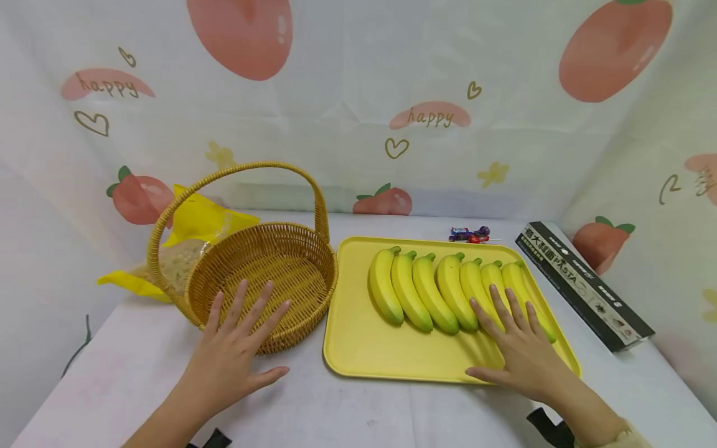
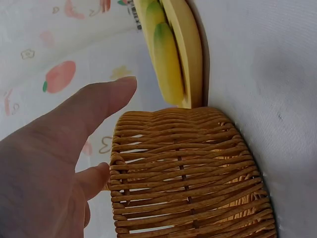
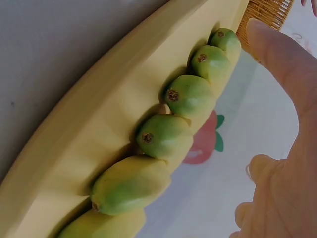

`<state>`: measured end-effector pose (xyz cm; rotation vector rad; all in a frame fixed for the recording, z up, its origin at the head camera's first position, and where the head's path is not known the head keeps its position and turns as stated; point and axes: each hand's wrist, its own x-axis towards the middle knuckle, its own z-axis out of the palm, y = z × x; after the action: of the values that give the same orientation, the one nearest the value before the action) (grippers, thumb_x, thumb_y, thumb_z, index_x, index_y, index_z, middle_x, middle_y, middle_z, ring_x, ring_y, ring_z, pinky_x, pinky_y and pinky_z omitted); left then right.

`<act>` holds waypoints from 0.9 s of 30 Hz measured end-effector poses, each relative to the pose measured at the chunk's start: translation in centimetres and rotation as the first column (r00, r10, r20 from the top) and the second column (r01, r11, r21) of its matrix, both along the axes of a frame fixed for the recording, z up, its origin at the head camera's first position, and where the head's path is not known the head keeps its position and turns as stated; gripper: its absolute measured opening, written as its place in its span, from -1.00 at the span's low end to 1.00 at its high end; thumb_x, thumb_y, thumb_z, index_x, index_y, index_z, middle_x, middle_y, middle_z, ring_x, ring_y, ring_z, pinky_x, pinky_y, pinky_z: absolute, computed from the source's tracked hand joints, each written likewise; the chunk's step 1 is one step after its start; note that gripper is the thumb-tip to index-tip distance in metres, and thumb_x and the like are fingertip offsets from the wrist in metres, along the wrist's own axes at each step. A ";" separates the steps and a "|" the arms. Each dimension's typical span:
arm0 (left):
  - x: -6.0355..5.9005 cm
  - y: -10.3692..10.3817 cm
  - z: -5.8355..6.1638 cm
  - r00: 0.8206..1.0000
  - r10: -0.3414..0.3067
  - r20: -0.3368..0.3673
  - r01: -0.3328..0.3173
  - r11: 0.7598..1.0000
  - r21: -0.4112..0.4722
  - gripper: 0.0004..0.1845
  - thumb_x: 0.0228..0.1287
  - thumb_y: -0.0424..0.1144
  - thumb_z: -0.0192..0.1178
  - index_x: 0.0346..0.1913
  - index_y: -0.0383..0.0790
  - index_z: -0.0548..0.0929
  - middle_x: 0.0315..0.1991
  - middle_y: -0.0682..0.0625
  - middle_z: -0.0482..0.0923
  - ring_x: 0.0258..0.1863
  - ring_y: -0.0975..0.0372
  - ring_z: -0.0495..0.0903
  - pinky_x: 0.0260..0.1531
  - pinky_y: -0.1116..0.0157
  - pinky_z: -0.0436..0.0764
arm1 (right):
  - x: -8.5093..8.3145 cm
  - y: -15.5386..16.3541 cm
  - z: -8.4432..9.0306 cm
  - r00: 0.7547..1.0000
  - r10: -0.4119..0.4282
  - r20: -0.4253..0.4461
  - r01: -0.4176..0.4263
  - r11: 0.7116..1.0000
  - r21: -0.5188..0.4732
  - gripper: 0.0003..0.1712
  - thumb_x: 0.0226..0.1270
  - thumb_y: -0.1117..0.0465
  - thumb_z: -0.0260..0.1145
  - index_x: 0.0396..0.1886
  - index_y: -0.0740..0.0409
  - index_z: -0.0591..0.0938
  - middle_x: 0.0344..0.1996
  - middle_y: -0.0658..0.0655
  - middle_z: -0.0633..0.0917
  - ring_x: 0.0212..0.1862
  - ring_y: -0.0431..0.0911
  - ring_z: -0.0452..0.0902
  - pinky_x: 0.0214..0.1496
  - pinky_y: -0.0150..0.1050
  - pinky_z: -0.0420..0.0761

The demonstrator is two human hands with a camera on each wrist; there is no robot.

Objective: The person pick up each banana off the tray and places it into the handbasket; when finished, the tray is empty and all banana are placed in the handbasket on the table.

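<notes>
While the white-clothed tabletop [image 1: 347,410] sits inside strawberry-print fabric walls [image 1: 358,112], your left hand [image 1: 235,354] rests spread on the round woven wicker basket [image 1: 263,274], your right hand [image 1: 518,351] flat on the yellow bananas [image 1: 448,289] in the yellow plastic tray [image 1: 364,342]; the basket half-hides a yellow bag [image 1: 190,249].

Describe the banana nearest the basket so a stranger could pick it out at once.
Find the yellow tray right of the wicker basket. Seven bananas lie on it in a row. Take the leftmost banana: it ends the row on the basket side, farthest from the right hand.
</notes>
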<state>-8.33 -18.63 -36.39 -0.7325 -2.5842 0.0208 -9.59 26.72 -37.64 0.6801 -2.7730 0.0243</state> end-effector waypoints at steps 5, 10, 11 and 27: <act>0.1 -0.1 -0.1 1.000 0.004 -0.005 -0.004 1.000 -0.007 -0.01 0.01 0.53 -0.06 0.44 0.05 0.11 0.51 -0.07 -0.27 0.47 -0.10 -0.40 0.36 -0.09 -0.43 | -0.1 -0.5 0.2 1.000 0.007 0.011 -0.007 1.000 0.006 0.23 -0.10 -0.43 0.29 0.49 -0.14 -0.06 0.49 0.17 -0.28 0.47 -0.04 -0.64 0.40 0.00 -0.58; 0.2 0.0 -0.1 1.000 -0.004 -0.015 0.004 1.000 0.014 -0.06 0.12 0.54 -0.48 0.45 0.05 0.07 0.52 -0.05 -0.31 0.47 -0.09 -0.39 0.36 -0.08 -0.43 | -0.4 -1.3 0.3 0.999 0.025 0.044 -0.024 1.000 -0.011 0.18 -0.07 -0.43 0.27 0.48 -0.12 0.00 0.49 0.16 -0.31 0.46 -0.04 -0.66 0.39 -0.05 -0.63; 0.3 0.0 -0.1 1.000 -0.003 -0.017 0.003 1.000 0.015 -0.06 0.11 0.53 -0.54 0.46 0.05 0.05 0.52 -0.04 -0.33 0.47 -0.09 -0.40 0.36 -0.08 -0.43 | -0.5 -1.5 0.4 0.998 0.033 0.047 -0.032 0.999 -0.014 0.17 -0.06 -0.43 0.26 0.48 -0.12 0.00 0.49 0.16 -0.31 0.46 -0.04 -0.66 0.38 -0.05 -0.64; 0.8 0.0 -0.2 1.000 0.011 -0.029 -0.011 1.000 0.008 -0.08 0.11 0.52 -0.26 0.46 0.07 0.04 0.52 -0.03 -0.35 0.47 -0.09 -0.38 0.36 -0.08 -0.44 | -2.3 -4.9 0.9 0.990 0.119 0.081 -0.119 0.993 -0.008 0.13 -0.01 -0.46 0.19 0.47 -0.01 0.08 0.49 0.18 -0.29 0.47 0.02 -0.62 0.43 0.00 -0.55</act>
<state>-7.55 -18.61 -36.56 -0.7097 -2.5597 0.0249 -11.84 21.84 -36.79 0.8616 -2.8047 0.0825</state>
